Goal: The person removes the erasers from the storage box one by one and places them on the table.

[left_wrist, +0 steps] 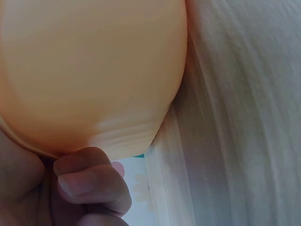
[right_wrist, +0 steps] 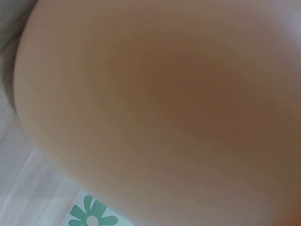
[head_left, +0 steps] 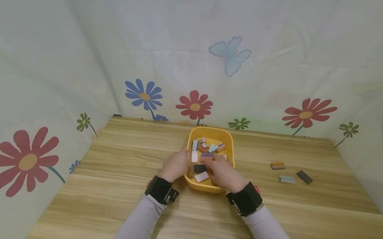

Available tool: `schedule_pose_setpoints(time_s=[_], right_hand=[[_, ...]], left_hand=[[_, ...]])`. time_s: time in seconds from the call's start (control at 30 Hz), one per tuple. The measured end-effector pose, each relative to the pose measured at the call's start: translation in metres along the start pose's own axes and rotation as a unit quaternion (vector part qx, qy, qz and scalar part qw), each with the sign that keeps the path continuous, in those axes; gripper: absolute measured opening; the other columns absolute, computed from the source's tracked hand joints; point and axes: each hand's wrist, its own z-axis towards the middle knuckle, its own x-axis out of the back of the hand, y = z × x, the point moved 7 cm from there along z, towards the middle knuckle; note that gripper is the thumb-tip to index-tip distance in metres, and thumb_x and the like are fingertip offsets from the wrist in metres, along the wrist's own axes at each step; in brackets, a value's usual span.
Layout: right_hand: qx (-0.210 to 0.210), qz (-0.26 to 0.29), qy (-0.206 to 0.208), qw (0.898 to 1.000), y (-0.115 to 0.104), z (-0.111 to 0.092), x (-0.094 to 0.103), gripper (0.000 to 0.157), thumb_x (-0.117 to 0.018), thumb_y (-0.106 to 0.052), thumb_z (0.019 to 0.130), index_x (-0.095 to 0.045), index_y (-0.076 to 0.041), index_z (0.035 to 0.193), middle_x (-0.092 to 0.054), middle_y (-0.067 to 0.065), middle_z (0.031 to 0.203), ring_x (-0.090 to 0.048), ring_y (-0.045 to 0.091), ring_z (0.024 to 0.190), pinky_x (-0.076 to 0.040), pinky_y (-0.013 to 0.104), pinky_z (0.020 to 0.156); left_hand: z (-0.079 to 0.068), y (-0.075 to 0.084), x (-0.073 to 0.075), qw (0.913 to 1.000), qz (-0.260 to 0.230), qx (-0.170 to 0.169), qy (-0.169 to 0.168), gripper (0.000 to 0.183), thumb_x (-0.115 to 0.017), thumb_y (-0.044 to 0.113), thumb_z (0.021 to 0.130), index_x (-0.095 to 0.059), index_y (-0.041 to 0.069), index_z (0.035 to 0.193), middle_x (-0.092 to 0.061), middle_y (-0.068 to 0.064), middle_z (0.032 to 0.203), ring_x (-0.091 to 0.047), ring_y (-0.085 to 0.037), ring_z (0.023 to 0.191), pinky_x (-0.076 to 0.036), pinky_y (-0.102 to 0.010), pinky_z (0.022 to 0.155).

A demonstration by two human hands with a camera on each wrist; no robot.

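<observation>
A yellow plastic bin (head_left: 209,187) stands on the wooden table, with several small blocks in it. My left hand (head_left: 176,164) holds the bin's left rim; in the left wrist view its curled fingers (left_wrist: 77,181) lie against the edge of the bin wall (left_wrist: 94,70). My right hand (head_left: 225,172) reaches over the right side into the bin, its fingertips by a purple and orange block (head_left: 206,157). Whether they pinch it is hidden. Around it lie a black block (head_left: 200,168), a pinkish-white block (head_left: 201,177) and a white block (head_left: 194,156). The bin wall (right_wrist: 155,108) fills most of the right wrist view.
To the right of the bin, an orange and brown block (head_left: 278,165), a light grey-blue block (head_left: 287,179) and a dark block (head_left: 304,177) lie on the table (head_left: 120,159). A flower-printed curtain (head_left: 168,62) hangs behind the table and at both sides.
</observation>
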Motion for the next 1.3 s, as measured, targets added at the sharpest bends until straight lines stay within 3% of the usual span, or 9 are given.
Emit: schedule_pose_setpoints(time_s=[0.17, 0.3, 0.43, 0.57, 0.77, 0.9, 1.07, 1.13, 1.3], right_hand=[[0.000, 0.017, -0.004, 1.000, 0.001, 0.000, -0.003, 0.055, -0.069, 0.012, 0.076, -0.059, -0.011, 0.125, -0.050, 0.004, 0.081, -0.048, 0.021, 0.071, -0.040, 0.034, 0.063], [0.003, 0.008, -0.003, 1.000, 0.000, -0.001, -0.004, 0.054, -0.069, 0.012, 0.075, -0.059, -0.010, 0.123, -0.046, 0.000, 0.077, -0.046, 0.017, 0.067, -0.038, 0.031, 0.060], [-0.004, -0.011, -0.005, 1.000, 0.001, -0.001, -0.006, 0.034, -0.070, 0.010, 0.074, -0.060, -0.009, 0.101, -0.045, 0.000, 0.074, -0.045, 0.018, 0.064, -0.036, 0.032, 0.056], [-0.044, -0.030, -0.038, 0.998, 0.004, 0.000, -0.010, 0.023, -0.074, 0.003, 0.077, -0.056, -0.013, 0.080, -0.051, -0.001, 0.073, -0.048, 0.018, 0.066, -0.037, 0.037, 0.059], [-0.064, -0.037, -0.057, 0.996, 0.005, -0.001, -0.011, 0.023, -0.076, 0.000, 0.075, -0.059, -0.014, 0.081, -0.056, -0.003, 0.078, -0.050, 0.018, 0.070, -0.040, 0.043, 0.066], [-0.050, -0.028, -0.041, 0.998, 0.003, -0.002, -0.010, 0.022, -0.075, 0.000, 0.077, -0.058, -0.013, 0.079, -0.052, -0.003, 0.075, -0.048, 0.018, 0.066, -0.038, 0.039, 0.062], [-0.009, -0.019, 0.010, 1.000, -0.004, -0.001, 0.000, 0.020, -0.068, 0.002, 0.082, -0.065, -0.011, 0.097, -0.053, 0.001, 0.074, -0.051, 0.018, 0.065, -0.041, 0.034, 0.056], [-0.013, -0.015, 0.027, 0.999, -0.005, -0.001, 0.009, 0.026, -0.068, 0.003, 0.082, -0.066, -0.010, 0.105, -0.055, 0.002, 0.080, -0.053, 0.019, 0.069, -0.044, 0.034, 0.059], [-0.062, -0.002, 0.051, 0.997, 0.003, -0.006, 0.040, 0.019, -0.073, 0.000, 0.081, -0.064, -0.007, 0.096, -0.052, 0.004, 0.085, -0.050, 0.021, 0.072, -0.043, 0.034, 0.061]], left_hand=[[-0.001, 0.000, -0.001, 1.0000, -0.007, 0.002, -0.003, 0.035, -0.029, 0.026, 0.107, -0.057, 0.005, 0.102, -0.060, -0.012, 0.075, -0.058, -0.026, 0.064, -0.045, -0.042, 0.055], [-0.002, 0.000, -0.001, 0.9999, -0.011, 0.006, -0.005, 0.036, -0.028, 0.027, 0.107, -0.056, 0.006, 0.102, -0.059, -0.011, 0.074, -0.057, -0.026, 0.063, -0.044, -0.041, 0.055], [-0.003, 0.001, 0.000, 0.9999, -0.011, 0.004, -0.007, 0.037, -0.027, 0.027, 0.107, -0.057, 0.006, 0.104, -0.060, -0.012, 0.076, -0.057, -0.026, 0.065, -0.045, -0.042, 0.057], [-0.004, 0.003, 0.000, 0.9999, -0.013, 0.001, -0.010, 0.036, -0.028, 0.027, 0.107, -0.057, 0.005, 0.107, -0.061, -0.012, 0.077, -0.057, -0.026, 0.065, -0.045, -0.041, 0.057], [-0.005, 0.004, -0.001, 1.0000, -0.002, 0.001, -0.006, 0.036, -0.029, 0.027, 0.107, -0.057, 0.005, 0.108, -0.062, -0.012, 0.077, -0.059, -0.027, 0.066, -0.046, -0.042, 0.057], [-0.005, 0.003, -0.002, 1.0000, 0.001, 0.002, -0.006, 0.037, -0.028, 0.026, 0.107, -0.058, 0.005, 0.109, -0.064, -0.014, 0.082, -0.062, -0.029, 0.071, -0.048, -0.043, 0.060], [-0.005, 0.002, -0.002, 1.0000, 0.003, 0.000, -0.006, 0.036, -0.028, 0.027, 0.107, -0.058, 0.006, 0.110, -0.066, -0.015, 0.086, -0.065, -0.031, 0.077, -0.049, -0.044, 0.061], [-0.004, 0.002, 0.000, 1.0000, 0.000, -0.002, -0.004, 0.036, -0.028, 0.027, 0.107, -0.057, 0.006, 0.109, -0.066, -0.015, 0.087, -0.065, -0.032, 0.078, -0.049, -0.045, 0.062], [-0.002, 0.001, 0.001, 1.0000, -0.005, -0.002, -0.003, 0.034, -0.028, 0.026, 0.107, -0.056, 0.006, 0.109, -0.065, -0.015, 0.086, -0.065, -0.031, 0.077, -0.048, -0.045, 0.062]])
